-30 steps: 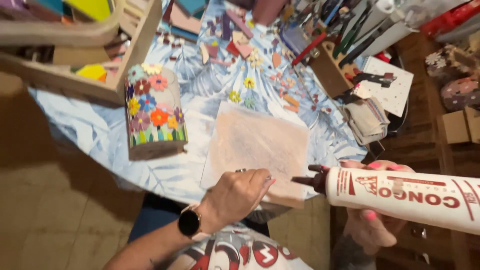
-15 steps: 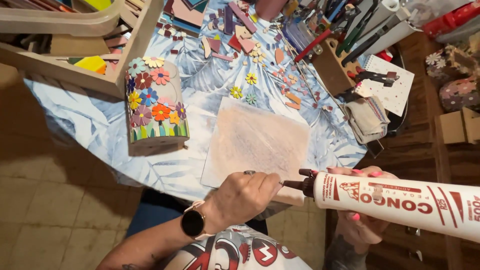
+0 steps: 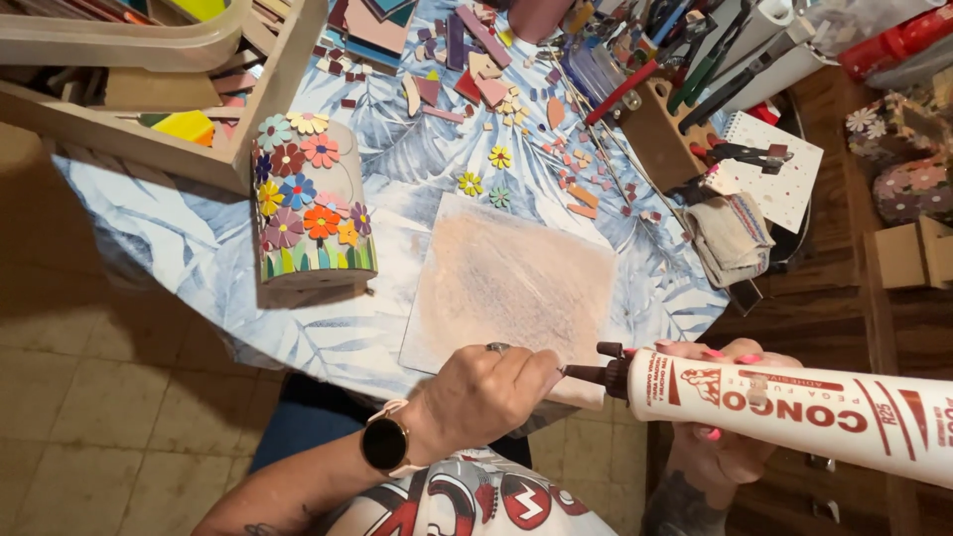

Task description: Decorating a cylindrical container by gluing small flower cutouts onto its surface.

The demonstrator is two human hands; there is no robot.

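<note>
The right hand wraps its fingers around a big white tube with a dark brown nozzle, held level just off the table's near edge. The left hand, curled shut, pinches the nozzle tip; a ring and a dark watch show on it. Both hands hang over open tiled floor, with free room to the left and near. Just beyond them lies one flat, square, pale pink board, matte and grainy, its near edge at the table rim. The round table wears a blue leaf-print cloth. Left of the board stands one cylinder pot covered in glossy mosaic flowers, upright. Three small loose flowers lie beyond the board, among scattered tile chips. A wooden tray crowds the far left; a folded cloth lies right.
</note>
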